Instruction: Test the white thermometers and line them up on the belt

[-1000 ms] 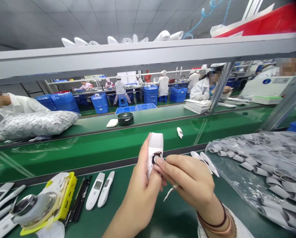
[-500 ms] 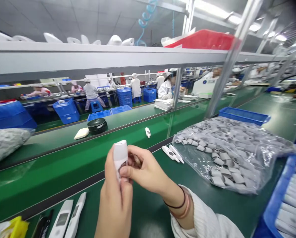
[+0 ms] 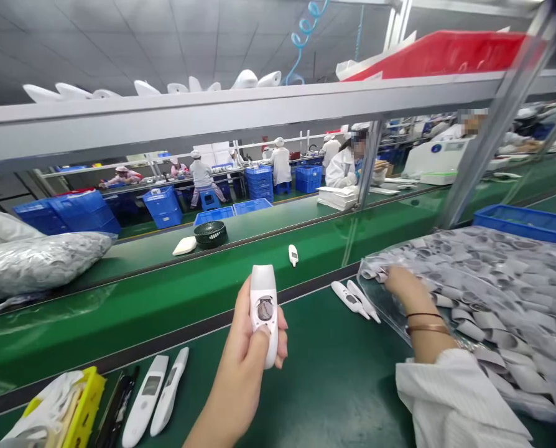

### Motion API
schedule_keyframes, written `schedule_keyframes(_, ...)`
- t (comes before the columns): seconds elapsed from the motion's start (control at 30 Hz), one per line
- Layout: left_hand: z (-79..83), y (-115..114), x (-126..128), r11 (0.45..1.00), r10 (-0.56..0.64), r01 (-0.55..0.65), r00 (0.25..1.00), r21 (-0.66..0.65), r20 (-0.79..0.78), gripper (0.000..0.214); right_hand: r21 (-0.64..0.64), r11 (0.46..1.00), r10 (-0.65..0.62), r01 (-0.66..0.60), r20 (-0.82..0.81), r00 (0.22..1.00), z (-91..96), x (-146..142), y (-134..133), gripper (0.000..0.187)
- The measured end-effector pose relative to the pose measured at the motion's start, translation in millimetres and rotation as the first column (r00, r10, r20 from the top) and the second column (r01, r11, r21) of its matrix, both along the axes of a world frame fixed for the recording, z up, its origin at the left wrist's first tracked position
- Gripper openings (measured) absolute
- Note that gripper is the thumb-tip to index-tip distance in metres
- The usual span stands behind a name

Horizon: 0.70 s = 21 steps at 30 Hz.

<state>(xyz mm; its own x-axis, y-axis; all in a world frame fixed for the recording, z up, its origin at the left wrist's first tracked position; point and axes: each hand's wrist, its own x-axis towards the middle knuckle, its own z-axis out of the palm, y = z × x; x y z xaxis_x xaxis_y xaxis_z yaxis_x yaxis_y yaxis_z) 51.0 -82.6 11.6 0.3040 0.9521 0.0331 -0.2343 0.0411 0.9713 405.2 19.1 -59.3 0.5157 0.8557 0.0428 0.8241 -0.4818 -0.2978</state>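
My left hand [image 3: 250, 354] is closed around a white handheld thermometer [image 3: 262, 283], held upright over the bench. Its back faces me, with a round open battery recess showing a silvery disc. My right hand [image 3: 405, 289] reaches into the near left edge of a clear plastic bag [image 3: 384, 311] of small grey-white caps [image 3: 474, 311]. Its fingertips are among the caps, and I cannot make out whether they grip one. Two slim white thermometers [image 3: 350, 300] lie just left of the bag. Two more thermometers, one with a screen [image 3: 146, 398], lie at the lower left.
A yellow basket [image 3: 89, 404] with white items and dark pen-like tools [image 3: 117, 404] sits at the lower left. One thermometer [image 3: 293, 255] rests on the green conveyor belt [image 3: 240, 264]. Behind are a black round tray [image 3: 210, 234], a blue bin [image 3: 525, 223] and an overhead shelf [image 3: 189, 115].
My right hand has let go of the thermometer and moved right into the bag of caps. My left hand keeps the thermometer, now with the round recess uncovered. The view has turned left.
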Motion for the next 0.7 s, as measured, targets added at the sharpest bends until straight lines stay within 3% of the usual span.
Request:
schedule_keyframes(0.07, -2.1, 2, 1, 1.0, -0.02, 0.02, 1.0, 0.019, -0.008, 0.067, -0.045, 0.992, -0.113, 0.114, 0.035, 0.993, -23.5, 5, 7, 0.038)
schedule_keyframes(0.17, -6.1, 6, 3, 0.998, -0.051, 0.052, 0.998, 0.048, -0.028, 0.072, -0.069, 0.983, -0.164, 0.169, 0.062, 0.984, -46.1, 3, 13, 0.041)
schedule_keyframes(0.3, -15.5, 8, 7, 0.995, 0.015, 0.004, 0.98, 0.096, -0.198, 0.063, -0.104, 0.98, -0.169, 0.171, 0.03, 0.985, -48.5, 4, 21, 0.039)
schedule_keyframes(0.37, -22.7, 8, 11, 0.971, 0.155, -0.071, 0.914, 0.227, -0.374, 0.062, -0.134, 0.978, -0.165, 0.162, -0.007, 0.986, -39.7, 9, 22, 0.038)
schedule_keyframes(0.43, -31.8, 13, 17, 0.897, 0.348, -0.118, 0.783, 0.426, -0.516, 0.062, -0.148, 0.981, -0.137, 0.128, -0.049, 0.989, -26.0, 14, 19, 0.036)
schedule_keyframes(0.53, -49.7, 38, 23, 0.802, 0.506, -0.044, 0.579, 0.595, -0.639, 0.061, -0.075, 0.996, -0.049, 0.042, -0.095, 0.994, 0.5, 17, 3, 0.03)
schedule_keyframes(0.6, -64.8, 70, 23, 0.813, 0.504, 0.01, 0.49, 0.582, -0.712, 0.054, 0.021, 1.0, 0.005, -0.003, -0.105, 0.994, 19.9, 13, -11, 0.026)
schedule_keyframes(0.7, -89.7, 130, 14, 0.853, 0.497, -0.037, 0.359, 0.52, -0.79, 0.037, 0.192, 0.98, 0.07, -0.048, -0.112, 0.991, 47.5, 0, -34, 0.034)
